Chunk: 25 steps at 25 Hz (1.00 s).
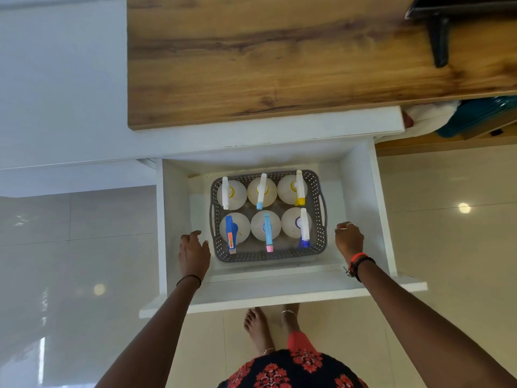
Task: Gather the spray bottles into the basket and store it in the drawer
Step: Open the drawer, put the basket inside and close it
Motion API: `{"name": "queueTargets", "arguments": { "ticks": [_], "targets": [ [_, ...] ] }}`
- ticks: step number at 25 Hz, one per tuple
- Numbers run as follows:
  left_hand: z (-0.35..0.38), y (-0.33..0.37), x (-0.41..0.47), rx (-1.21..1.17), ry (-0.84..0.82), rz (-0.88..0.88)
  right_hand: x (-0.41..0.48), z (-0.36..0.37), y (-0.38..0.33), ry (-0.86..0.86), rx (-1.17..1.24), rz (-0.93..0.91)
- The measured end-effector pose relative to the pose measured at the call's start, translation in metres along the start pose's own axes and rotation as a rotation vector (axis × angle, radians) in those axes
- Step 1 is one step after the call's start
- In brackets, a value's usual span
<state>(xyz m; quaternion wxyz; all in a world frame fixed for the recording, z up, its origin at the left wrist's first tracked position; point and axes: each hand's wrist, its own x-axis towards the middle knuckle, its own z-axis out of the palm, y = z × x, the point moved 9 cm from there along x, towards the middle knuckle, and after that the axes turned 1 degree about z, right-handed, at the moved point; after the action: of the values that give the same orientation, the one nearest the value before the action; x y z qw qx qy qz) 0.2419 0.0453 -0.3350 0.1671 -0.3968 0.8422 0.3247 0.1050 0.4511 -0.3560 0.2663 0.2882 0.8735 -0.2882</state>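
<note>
A grey perforated basket [322, 247] sits on the floor of an open white drawer [279, 292]. Several clear spray bottles stand upright in it in two rows, among them one with a dark blue trigger head [231, 233] at front left and one with a yellow nozzle [300, 189] at back right. My left hand [193, 253] hovers inside the drawer just left of the basket, fingers spread, holding nothing. On the basket's right side, a little apart from its handle, my right hand [349, 240] hangs with loosely curled fingers, also empty.
A wooden countertop [265, 65] overhangs the drawer's back. A black stand [440, 37] sits at its top right. A teal container [481, 116] and white cloth lie on the right. Glossy tiled floor surrounds the unit; my bare feet [268, 326] stand below the drawer front.
</note>
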Motion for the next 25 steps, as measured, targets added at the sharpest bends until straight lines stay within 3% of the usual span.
{"name": "queueTargets", "arguments": {
  "ticks": [2,6,10,15,19,25],
  "targets": [
    [-0.013,0.011,-0.024,0.156,0.046,0.071,-0.029,-0.003,0.001,-0.039,-0.07,-0.056],
    [-0.018,0.031,-0.078,0.182,0.029,0.194,-0.092,0.0,-0.003,-0.139,-0.153,-0.215],
    [0.007,0.057,-0.13,0.16,-0.177,0.416,-0.146,0.011,-0.013,-0.291,-0.253,-0.423],
    [0.042,0.062,-0.162,0.331,-0.412,0.508,-0.18,0.026,-0.013,-0.463,-0.414,-0.576],
    [0.047,0.063,-0.157,0.439,-0.414,0.522,-0.186,0.031,-0.011,-0.437,-0.575,-0.695],
    [0.051,0.062,-0.149,0.417,-0.463,0.511,-0.182,0.032,-0.02,-0.36,-0.653,-0.773]
  ]
}}
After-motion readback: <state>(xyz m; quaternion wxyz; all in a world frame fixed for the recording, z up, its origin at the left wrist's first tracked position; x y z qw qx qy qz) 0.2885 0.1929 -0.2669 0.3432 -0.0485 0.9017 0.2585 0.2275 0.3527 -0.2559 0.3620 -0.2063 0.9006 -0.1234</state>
